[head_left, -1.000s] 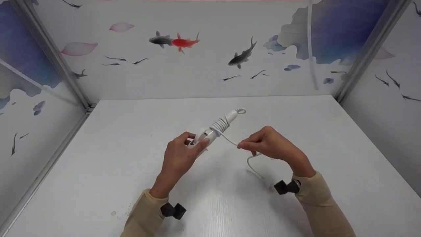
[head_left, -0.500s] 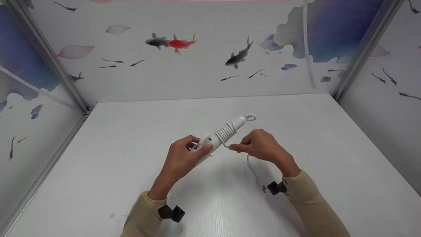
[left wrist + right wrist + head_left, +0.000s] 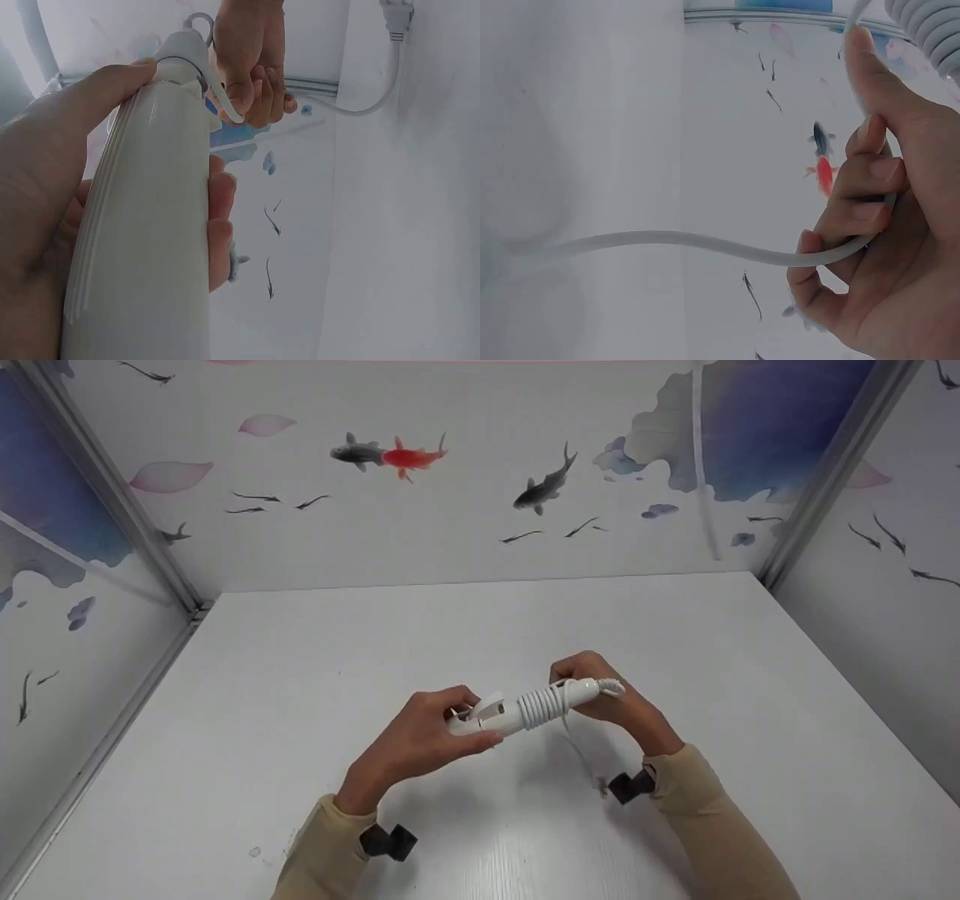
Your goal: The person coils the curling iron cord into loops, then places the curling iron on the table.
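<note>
A white curling iron (image 3: pixel 510 720) is held above the table by my left hand (image 3: pixel 427 739), the thumb along its near side and the fingers around the far side. Its pale cord (image 3: pixel 544 709) is wound in several turns around the handle. My right hand (image 3: pixel 624 718) is partly hidden behind the handle's end. In the right wrist view, its curled fingers hold the cord's loose length (image 3: pixel 667 238), which runs up along the thumb towards the coils. The plug (image 3: pixel 397 16) hangs at the cord's free end.
A white tabletop (image 3: pixel 337 637) lies below. A printed back wall (image 3: pixel 450 532) and side walls with metal corner posts (image 3: pixel 840 472) enclose it. Black wrist cameras (image 3: pixel 388 841) sit at both sleeves.
The curling iron has tilted closer to level, its cord end swinging right and down. My right hand has passed from in front of the handle to behind it, taking the cord round.
</note>
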Demonstrator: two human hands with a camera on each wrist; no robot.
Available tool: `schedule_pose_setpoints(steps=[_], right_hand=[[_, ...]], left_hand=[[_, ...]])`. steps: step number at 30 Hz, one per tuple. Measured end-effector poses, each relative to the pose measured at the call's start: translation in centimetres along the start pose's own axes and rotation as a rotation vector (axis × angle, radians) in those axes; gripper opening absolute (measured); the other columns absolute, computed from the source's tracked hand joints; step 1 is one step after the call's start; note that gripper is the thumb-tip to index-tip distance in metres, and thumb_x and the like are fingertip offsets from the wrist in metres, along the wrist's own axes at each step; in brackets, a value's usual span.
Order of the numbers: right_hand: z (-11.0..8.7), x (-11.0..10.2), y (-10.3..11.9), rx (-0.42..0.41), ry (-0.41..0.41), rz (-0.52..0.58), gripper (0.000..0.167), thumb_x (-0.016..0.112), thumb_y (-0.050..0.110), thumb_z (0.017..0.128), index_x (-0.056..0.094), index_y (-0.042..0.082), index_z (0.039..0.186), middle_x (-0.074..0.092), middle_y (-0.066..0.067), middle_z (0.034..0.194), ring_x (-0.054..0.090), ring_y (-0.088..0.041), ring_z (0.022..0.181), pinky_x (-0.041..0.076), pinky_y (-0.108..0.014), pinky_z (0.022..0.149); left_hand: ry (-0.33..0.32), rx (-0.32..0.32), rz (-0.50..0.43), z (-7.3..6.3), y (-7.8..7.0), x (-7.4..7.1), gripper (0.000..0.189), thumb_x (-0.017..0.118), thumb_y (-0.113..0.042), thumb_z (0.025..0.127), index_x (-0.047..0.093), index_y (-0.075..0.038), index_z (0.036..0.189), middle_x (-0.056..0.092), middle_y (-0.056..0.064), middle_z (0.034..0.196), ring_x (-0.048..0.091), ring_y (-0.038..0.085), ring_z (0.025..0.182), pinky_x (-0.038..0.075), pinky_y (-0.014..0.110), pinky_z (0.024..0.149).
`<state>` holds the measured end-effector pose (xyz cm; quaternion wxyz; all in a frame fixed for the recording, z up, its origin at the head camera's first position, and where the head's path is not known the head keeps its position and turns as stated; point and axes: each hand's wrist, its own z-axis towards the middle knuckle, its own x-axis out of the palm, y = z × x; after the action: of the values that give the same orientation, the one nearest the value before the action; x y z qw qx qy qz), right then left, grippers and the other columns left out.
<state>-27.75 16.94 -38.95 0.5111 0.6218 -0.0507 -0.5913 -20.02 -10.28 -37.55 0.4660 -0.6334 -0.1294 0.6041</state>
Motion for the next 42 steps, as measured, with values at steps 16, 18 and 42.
schedule_pose_setpoints(steps=[16, 18, 42], right_hand=[[-1.0, -1.6, 2.6, 0.179, 0.157, 0.031, 0.017, 0.077, 0.03, 0.089, 0.077, 0.015, 0.081, 0.059, 0.006, 0.069, 0.041, -0.011, 0.064, 0.036, -0.025, 0.059], [-1.1, -1.9, 2.7, 0.143, 0.183, 0.021, 0.017, 0.071, 0.029, 0.093, 0.078, 0.015, 0.086, 0.064, 0.004, 0.075, 0.045, -0.012, 0.068, 0.04, -0.026, 0.063], [-2.1, -1.3, 6.2, 0.039, 0.134, 0.038, 0.024, 0.061, 0.029, 0.101, 0.078, 0.014, 0.094, 0.059, 0.001, 0.072, 0.045, -0.009, 0.062, 0.04, -0.022, 0.058]], left_hand=[[0.199, 0.068, 0.2, -0.2, 0.2, 0.5, 0.027, 0.08, -0.037, 0.082, 0.069, -0.017, 0.097, 0.072, -0.002, 0.095, 0.059, 0.009, 0.077, 0.049, 0.023, 0.067], [0.202, 0.054, 0.217, -0.3, 0.2, 0.5, 0.028, 0.08, -0.038, 0.083, 0.07, -0.017, 0.098, 0.072, -0.001, 0.095, 0.059, 0.01, 0.077, 0.049, 0.023, 0.067], [-0.073, -0.019, 0.384, 0.1, 0.4, 0.5, 0.033, 0.078, -0.039, 0.084, 0.069, -0.014, 0.103, 0.072, 0.0, 0.089, 0.057, 0.012, 0.071, 0.047, 0.029, 0.064]])
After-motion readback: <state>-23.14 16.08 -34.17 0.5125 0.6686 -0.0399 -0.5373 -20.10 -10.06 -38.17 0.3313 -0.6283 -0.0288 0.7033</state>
